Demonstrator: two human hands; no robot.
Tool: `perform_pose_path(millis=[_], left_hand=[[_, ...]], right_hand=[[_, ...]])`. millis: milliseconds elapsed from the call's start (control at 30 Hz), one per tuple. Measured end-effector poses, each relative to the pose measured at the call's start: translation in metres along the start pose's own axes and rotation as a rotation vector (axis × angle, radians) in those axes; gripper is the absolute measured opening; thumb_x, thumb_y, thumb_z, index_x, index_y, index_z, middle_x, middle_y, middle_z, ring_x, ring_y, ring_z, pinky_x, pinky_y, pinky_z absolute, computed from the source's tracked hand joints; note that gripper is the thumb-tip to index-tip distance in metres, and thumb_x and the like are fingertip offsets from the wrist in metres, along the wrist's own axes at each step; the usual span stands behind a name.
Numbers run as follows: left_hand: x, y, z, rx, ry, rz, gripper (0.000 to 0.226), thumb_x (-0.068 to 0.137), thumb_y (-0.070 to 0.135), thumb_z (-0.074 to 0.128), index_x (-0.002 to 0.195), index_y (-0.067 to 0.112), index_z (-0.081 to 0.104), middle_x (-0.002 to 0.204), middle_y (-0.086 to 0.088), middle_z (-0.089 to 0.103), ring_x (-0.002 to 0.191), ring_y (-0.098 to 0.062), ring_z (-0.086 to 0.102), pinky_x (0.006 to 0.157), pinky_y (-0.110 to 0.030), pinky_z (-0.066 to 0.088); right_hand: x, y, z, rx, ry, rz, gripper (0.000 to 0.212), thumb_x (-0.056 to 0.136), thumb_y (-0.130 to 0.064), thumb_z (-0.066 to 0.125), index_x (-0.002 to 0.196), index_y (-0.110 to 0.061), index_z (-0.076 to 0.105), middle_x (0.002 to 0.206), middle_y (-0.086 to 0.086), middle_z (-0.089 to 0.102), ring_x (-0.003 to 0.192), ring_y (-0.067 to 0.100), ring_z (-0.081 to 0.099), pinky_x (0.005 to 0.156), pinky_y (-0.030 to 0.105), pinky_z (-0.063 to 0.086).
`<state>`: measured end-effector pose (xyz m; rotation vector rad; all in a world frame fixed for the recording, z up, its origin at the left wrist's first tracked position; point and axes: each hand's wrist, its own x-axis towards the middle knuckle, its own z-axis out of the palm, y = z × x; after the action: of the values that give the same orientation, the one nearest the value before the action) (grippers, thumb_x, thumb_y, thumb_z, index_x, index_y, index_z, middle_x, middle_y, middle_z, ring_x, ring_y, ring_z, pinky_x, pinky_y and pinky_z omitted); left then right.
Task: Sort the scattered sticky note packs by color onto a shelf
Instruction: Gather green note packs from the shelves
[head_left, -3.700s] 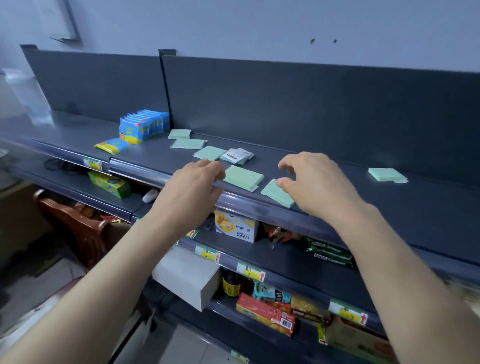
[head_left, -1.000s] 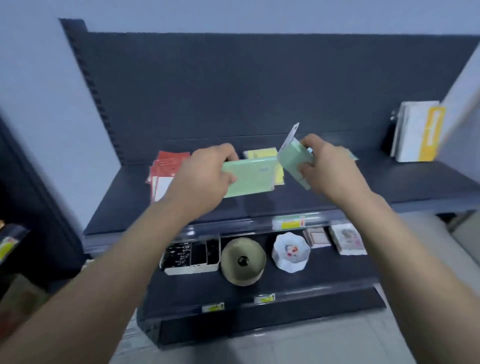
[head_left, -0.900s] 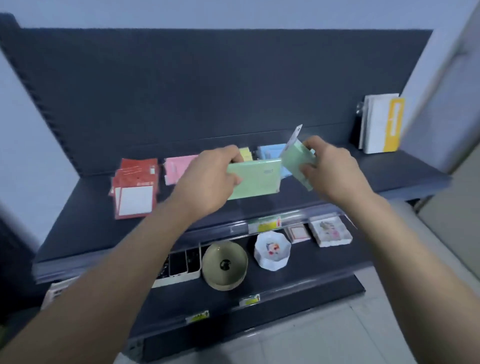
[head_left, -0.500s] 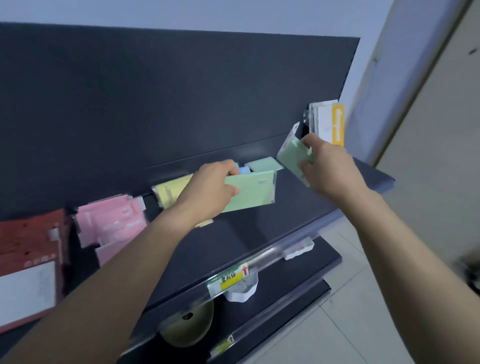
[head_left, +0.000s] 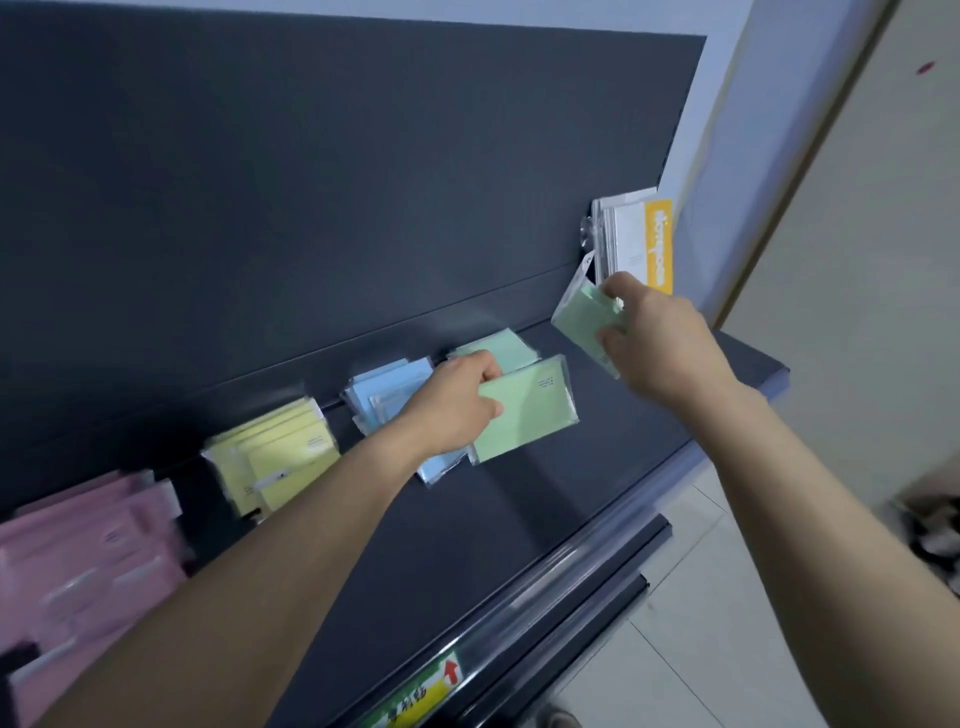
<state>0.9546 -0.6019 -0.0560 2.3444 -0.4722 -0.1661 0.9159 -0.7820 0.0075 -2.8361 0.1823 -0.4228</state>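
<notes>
Placement step, probably: left hand (head_left: 457, 400) pinched flat pale-green plastic-wrapped sticky note pack (head_left: 524, 410) by green pile (head_left: 498, 345) on dark grey metal shelf (head_left: 519, 509); right hand (head_left: 660, 338) gripped second green pack (head_left: 582, 317), higher, tilted. Next needed both dropped squarely on green, off blue stack (head_left: 384, 389).

Dark metal shelf (head_left: 571, 493), rear row, left to right: pink sticky note packs (head_left: 88, 561), yellow sticky note packs (head_left: 275, 457), blue sticky note packs (head_left: 384, 389), green sticky note pile (head_left: 498, 345) | left hand (head_left: 457, 400) grips flat green pack (head_left: 524, 415) over the blue and green stacks | right hand (head_left: 660, 338) grips green bundle (head_left: 582, 317) farther right, before upright white-and-yellow boxes (head_left: 634, 239) at the shelf's end
</notes>
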Motion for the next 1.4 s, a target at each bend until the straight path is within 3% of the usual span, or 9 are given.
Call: perform_pose_path(millis=[133,300,467,600,800,900,1067,1233,1400], left_hand=[[0.042,-0.001,0.005,-0.067,0.055,-0.061,0.013,0.084,0.006,0.063,0.091,0.013,0.055,0.09,0.004,0.052,0.077,-0.013,0.049,0.058,-0.022,0.038],[0.101,-0.007,0.024,-0.008,0.099,-0.17,0.018,0.079,0.008,0.069,0.094,0.007,0.058,0.092,-0.003,0.055,0.083,-0.018,0.051,0.07,-0.027,0.04],[0.144,-0.025,0.043,0.019,0.148,-0.307,0.02,0.078,0.007,0.07,0.092,0.012,0.056,0.099,-0.007,0.056,0.084,-0.017,0.05,0.072,-0.025,0.039],[0.166,-0.033,0.046,0.093,0.206,-0.361,0.015,0.079,0.007,0.066,0.09,0.011,0.059,0.099,-0.007,0.06,0.083,-0.018,0.052,0.068,-0.025,0.039],[0.18,-0.043,0.048,0.29,0.206,-0.374,0.027,0.079,0.018,0.069,0.105,0.011,0.062,0.108,-0.007,0.053,0.106,-0.024,0.044,0.089,-0.035,0.041],[0.177,-0.044,0.047,0.348,0.223,-0.369,0.027,0.082,0.011,0.063,0.109,0.01,0.059,0.111,-0.01,0.054,0.105,-0.026,0.045,0.089,-0.037,0.042],[0.161,-0.038,0.041,0.38,0.345,-0.339,0.031,0.084,-0.001,0.052,0.112,0.009,0.058,0.111,-0.01,0.056,0.104,-0.027,0.05,0.09,-0.039,0.042],[0.135,-0.019,0.03,0.382,0.469,-0.286,0.027,0.087,-0.001,0.051,0.111,0.007,0.06,0.11,-0.011,0.058,0.102,-0.027,0.052,0.089,-0.04,0.043],[0.093,0.0,0.01,0.396,0.513,-0.247,0.023,0.091,0.008,0.052,0.113,0.009,0.058,0.111,-0.008,0.057,0.103,-0.025,0.052,0.09,-0.038,0.043]], right_hand=[[0.042,0.022,0.013,0.024,-0.058,-0.053,0.034,0.091,-0.009,0.049,0.124,-0.016,0.048,0.1,0.017,0.062,0.086,0.036,0.053,0.076,0.042,0.051],[0.103,0.053,0.028,0.051,-0.159,-0.198,0.026,0.086,-0.009,0.054,0.111,-0.015,0.056,0.097,0.015,0.065,0.088,0.035,0.056,0.071,0.036,0.045],[0.145,0.074,0.049,0.089,-0.416,-0.339,0.009,0.086,-0.012,0.061,0.092,-0.018,0.057,0.086,0.008,0.061,0.073,0.025,0.053,0.062,0.03,0.043],[0.165,0.083,0.082,0.107,-0.584,-0.445,0.01,0.083,-0.017,0.069,0.089,-0.02,0.061,0.086,0.002,0.063,0.084,0.022,0.058,0.073,0.031,0.045],[0.184,0.081,0.128,0.117,-0.773,-0.512,0.02,0.081,-0.016,0.072,0.073,-0.026,0.058,0.089,0.001,0.058,0.083,0.019,0.056,0.069,0.027,0.044],[0.19,0.073,0.145,0.111,-0.759,-0.513,0.014,0.081,-0.018,0.073,0.091,-0.015,0.063,0.094,0.003,0.058,0.088,0.022,0.058,0.075,0.032,0.047],[0.192,0.059,0.154,-0.06,-0.594,-0.502,0.048,0.078,-0.027,0.073,0.117,-0.009,0.053,0.12,0.009,0.054,0.112,0.029,0.051,0.083,0.033,0.045],[0.191,0.052,0.152,-0.18,-0.638,-0.476,0.072,0.078,-0.039,0.074,0.134,-0.011,0.039,0.132,0.01,0.041,0.124,0.03,0.04,0.093,0.036,0.042],[0.183,0.022,0.131,-0.166,-0.568,-0.51,0.055,0.084,-0.039,0.069,0.127,-0.01,0.051,0.128,0.012,0.053,0.12,0.031,0.046,0.087,0.036,0.044]])
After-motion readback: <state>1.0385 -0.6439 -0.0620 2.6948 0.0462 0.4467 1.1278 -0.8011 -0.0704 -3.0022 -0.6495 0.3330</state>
